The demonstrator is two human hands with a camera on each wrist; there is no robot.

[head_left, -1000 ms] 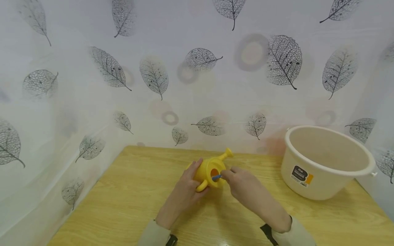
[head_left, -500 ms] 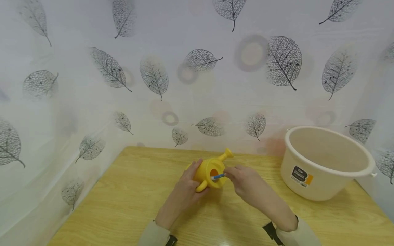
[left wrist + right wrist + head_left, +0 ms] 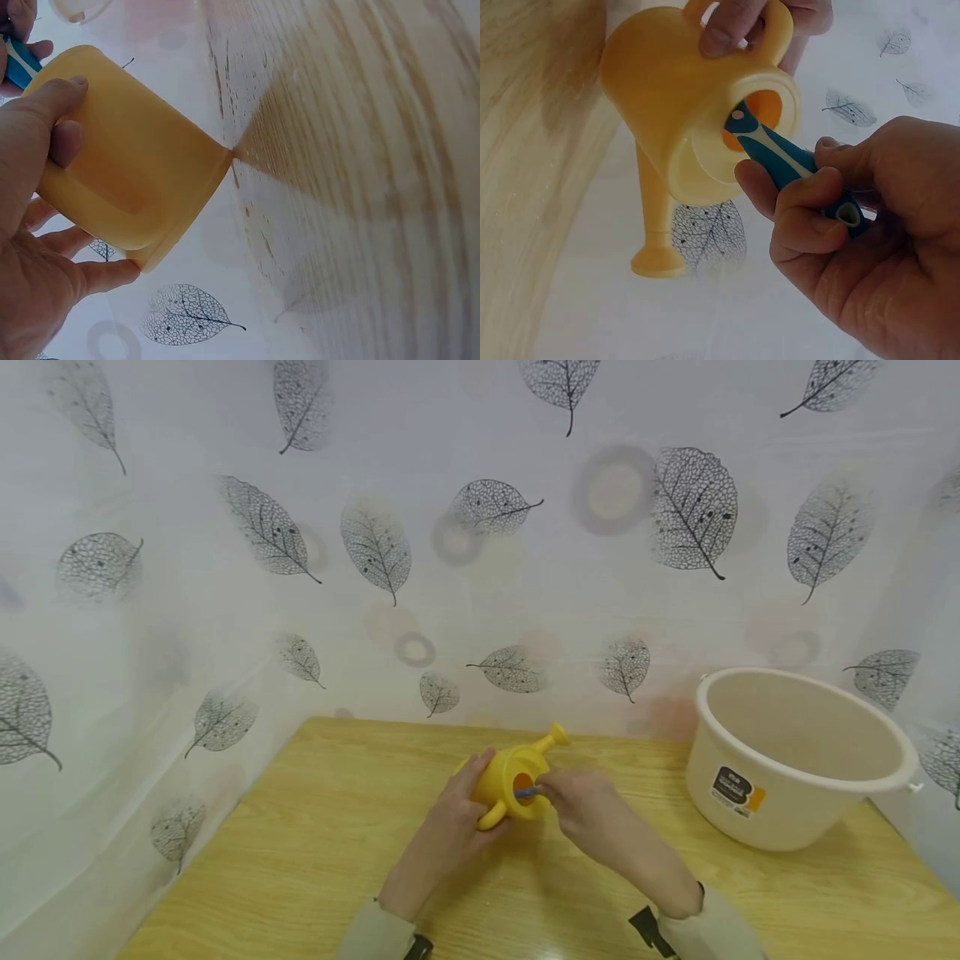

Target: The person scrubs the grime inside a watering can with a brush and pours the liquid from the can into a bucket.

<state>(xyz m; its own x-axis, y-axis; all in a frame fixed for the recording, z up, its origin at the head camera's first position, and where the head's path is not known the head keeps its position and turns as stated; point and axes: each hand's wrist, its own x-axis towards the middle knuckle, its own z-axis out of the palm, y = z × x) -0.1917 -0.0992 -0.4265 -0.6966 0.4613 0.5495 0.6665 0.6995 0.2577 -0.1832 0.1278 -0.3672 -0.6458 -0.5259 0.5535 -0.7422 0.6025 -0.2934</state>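
A small yellow toy watering can [image 3: 510,777] is tipped on its side above the wooden table [image 3: 315,843], spout [image 3: 553,738] pointing to the back right. My left hand [image 3: 457,814] grips its body and handle [image 3: 739,19]; the same can [image 3: 127,180] fills the left wrist view. My right hand [image 3: 573,802] pinches a blue and white brush handle [image 3: 787,161], and the brush's front end goes into the can's round top opening [image 3: 754,120]. The brush head is hidden inside the can.
A large cream plastic basin [image 3: 795,756] with a label stands at the table's right side. A white leaf-patterned sheet [image 3: 480,527] hangs behind and on the left.
My right hand drew the brush slightly out of the can's opening, then pushed it back in. The left hand and the can stayed in place.
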